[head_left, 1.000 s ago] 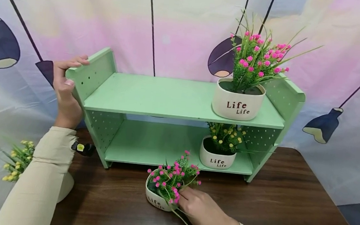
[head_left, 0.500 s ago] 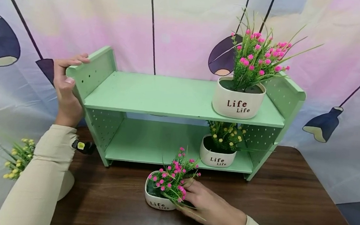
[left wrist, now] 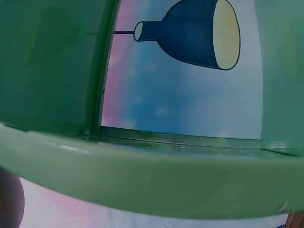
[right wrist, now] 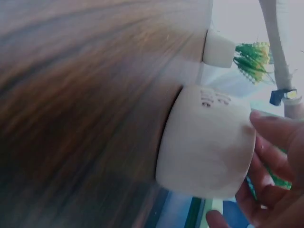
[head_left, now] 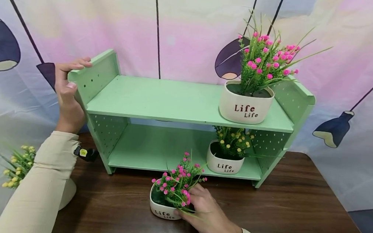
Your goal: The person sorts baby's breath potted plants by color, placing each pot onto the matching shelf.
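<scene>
A white oval flowerpot (head_left: 163, 211) with pink artificial flowers stands on the wooden table, in front of a green two-tier shelf (head_left: 154, 99). My right hand (head_left: 209, 214) holds its right end, thumb at the front of the rim and fingers round behind the foliage. In the right wrist view the thumb lies on the rim of this pot (right wrist: 209, 142), whose base sits flat against the table. My left hand (head_left: 70, 95) grips the top of the shelf's left side panel (head_left: 93, 75); the left wrist view shows the panel's edge (left wrist: 156, 180) close up.
A pink-flowered pot (head_left: 245, 108) stands on the upper tier at the right. Below it, a yellow-flowered pot (head_left: 225, 164) is on the lower tier. Another yellow-flowered pot (head_left: 68, 194) is partly hidden behind the left forearm. A patterned curtain (head_left: 194, 32) hangs behind.
My right hand has shifted from the pink flowers to the pot's right rim, with the thumb now on its front. The flowers stand more upright. The left hand keeps its place.
</scene>
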The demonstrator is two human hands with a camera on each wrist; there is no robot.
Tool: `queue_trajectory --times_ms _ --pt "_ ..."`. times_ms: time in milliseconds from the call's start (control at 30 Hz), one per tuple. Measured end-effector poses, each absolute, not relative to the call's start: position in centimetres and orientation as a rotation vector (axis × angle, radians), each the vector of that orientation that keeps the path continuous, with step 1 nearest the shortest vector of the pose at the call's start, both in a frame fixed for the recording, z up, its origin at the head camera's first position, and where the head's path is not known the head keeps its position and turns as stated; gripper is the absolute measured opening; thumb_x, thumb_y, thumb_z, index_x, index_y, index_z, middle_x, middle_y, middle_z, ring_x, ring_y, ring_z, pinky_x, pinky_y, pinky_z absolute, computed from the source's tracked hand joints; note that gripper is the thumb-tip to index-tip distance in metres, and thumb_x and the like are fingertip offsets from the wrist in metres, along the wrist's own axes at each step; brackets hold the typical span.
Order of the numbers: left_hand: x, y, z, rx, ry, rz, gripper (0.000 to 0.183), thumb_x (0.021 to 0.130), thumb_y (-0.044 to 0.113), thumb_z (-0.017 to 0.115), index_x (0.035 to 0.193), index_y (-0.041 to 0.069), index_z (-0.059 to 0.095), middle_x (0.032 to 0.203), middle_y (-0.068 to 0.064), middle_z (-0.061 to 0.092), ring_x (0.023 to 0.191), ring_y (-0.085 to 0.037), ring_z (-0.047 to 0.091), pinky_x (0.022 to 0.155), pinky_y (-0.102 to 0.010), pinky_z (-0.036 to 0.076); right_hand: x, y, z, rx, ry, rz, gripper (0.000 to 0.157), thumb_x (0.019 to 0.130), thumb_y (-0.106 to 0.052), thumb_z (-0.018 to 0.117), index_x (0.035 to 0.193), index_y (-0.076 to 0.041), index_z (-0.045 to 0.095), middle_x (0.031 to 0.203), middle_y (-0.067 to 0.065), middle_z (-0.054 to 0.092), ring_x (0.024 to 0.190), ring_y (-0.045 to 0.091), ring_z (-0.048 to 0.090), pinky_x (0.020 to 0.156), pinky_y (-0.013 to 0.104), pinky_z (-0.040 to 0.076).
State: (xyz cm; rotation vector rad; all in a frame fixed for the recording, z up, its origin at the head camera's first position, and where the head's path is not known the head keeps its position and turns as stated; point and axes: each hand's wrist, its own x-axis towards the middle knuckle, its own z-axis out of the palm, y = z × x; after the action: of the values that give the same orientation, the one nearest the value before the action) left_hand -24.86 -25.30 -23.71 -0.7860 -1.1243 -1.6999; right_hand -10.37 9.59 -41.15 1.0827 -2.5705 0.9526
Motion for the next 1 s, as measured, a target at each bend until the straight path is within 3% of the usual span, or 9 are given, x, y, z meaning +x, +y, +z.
queue_trajectory --times_ms 67,133,267,367,467,700,900,1000 --pt "-24.9 -25.3 -23.7 -0.792 -1.121 -1.706 0.038 0.077 0.017 0.046 0.106 -0.003 0.061 0.111 -0.017 0.067 0.127 -0.039 0.054 0.110 -0.037 0.044 -10.1 9.3 -41.1 1.031 -2.592 0.977 0.022 0.091 -0.027 0.080 0.110 -0.022 0.071 0.108 -0.012 0.068 0.107 0.007 0.058 0.092 0.036 0.053" --pt "-24.9 -25.3 -23.7 -0.802 -1.117 -1.714 0.038 0.077 0.017 0.046 0.106 -0.003 0.060 0.111 -0.018 0.067 0.127 -0.039 0.054 0.110 -0.037 0.044 -10.0 9.1 -41.2 1.035 -2.574 0.987 0.024 0.093 -0.023 0.077 0.117 -0.019 0.072 0.116 -0.009 0.070 0.113 0.010 0.060 0.098 0.039 0.054" --pt "-24.8 -25.3 -23.7 -0.810 -1.117 -1.713 0.038 0.077 0.017 0.047 0.106 -0.003 0.060 0.111 -0.018 0.066 0.128 -0.039 0.053 0.110 -0.037 0.044 -9.9 9.0 -41.3 1.112 -2.453 0.918 0.027 0.095 -0.009 0.073 0.121 -0.015 0.075 0.115 -0.004 0.071 0.108 0.013 0.062 0.095 0.035 0.056" --pt "-24.7 -25.3 -23.7 -0.803 -1.124 -1.703 0.038 0.078 0.018 0.047 0.107 -0.003 0.060 0.112 -0.017 0.067 0.128 -0.039 0.054 0.110 -0.037 0.045 -10.0 9.0 -41.4 1.156 -2.404 0.860 0.018 0.092 -0.003 0.075 0.103 -0.017 0.076 0.103 -0.007 0.068 0.095 0.010 0.056 0.082 0.025 0.053" --pt "-24.7 -25.3 -23.7 -0.808 -1.125 -1.712 0.038 0.077 0.017 0.047 0.107 -0.003 0.060 0.112 -0.018 0.066 0.128 -0.039 0.053 0.110 -0.037 0.045 -9.9 9.1 -41.5 1.188 -2.410 0.833 0.014 0.093 -0.005 0.075 0.098 -0.018 0.077 0.106 -0.007 0.067 0.095 0.009 0.054 0.082 0.023 0.051" --pt "-24.8 -25.4 -23.7 -0.817 -1.117 -1.722 0.039 0.077 0.017 0.047 0.107 -0.004 0.060 0.112 -0.018 0.066 0.128 -0.039 0.053 0.110 -0.038 0.045 -9.9 9.6 -42.0 1.260 -2.381 0.812 0.026 0.104 -0.017 0.063 0.129 -0.019 0.073 0.134 -0.004 0.064 0.117 0.011 0.058 0.100 0.039 0.053" --pt "-24.9 -25.5 -23.8 -0.804 -1.131 -1.701 0.039 0.077 0.017 0.046 0.107 -0.003 0.061 0.112 -0.018 0.067 0.128 -0.039 0.053 0.111 -0.037 0.044 -10.2 9.3 -42.2 1.234 -2.367 0.853 0.019 0.104 -0.019 0.065 0.121 -0.018 0.074 0.129 -0.006 0.064 0.113 0.010 0.058 0.098 0.037 0.053" --pt "-25.0 -25.5 -23.8 -0.797 -1.139 -1.685 0.039 0.078 0.018 0.045 0.107 -0.003 0.061 0.111 -0.017 0.067 0.128 -0.039 0.054 0.112 -0.038 0.043 -10.2 9.0 -42.1 1.234 -2.395 0.814 0.029 0.102 -0.013 0.067 0.131 -0.016 0.072 0.137 -0.001 0.065 0.126 0.016 0.061 0.107 0.044 0.053"
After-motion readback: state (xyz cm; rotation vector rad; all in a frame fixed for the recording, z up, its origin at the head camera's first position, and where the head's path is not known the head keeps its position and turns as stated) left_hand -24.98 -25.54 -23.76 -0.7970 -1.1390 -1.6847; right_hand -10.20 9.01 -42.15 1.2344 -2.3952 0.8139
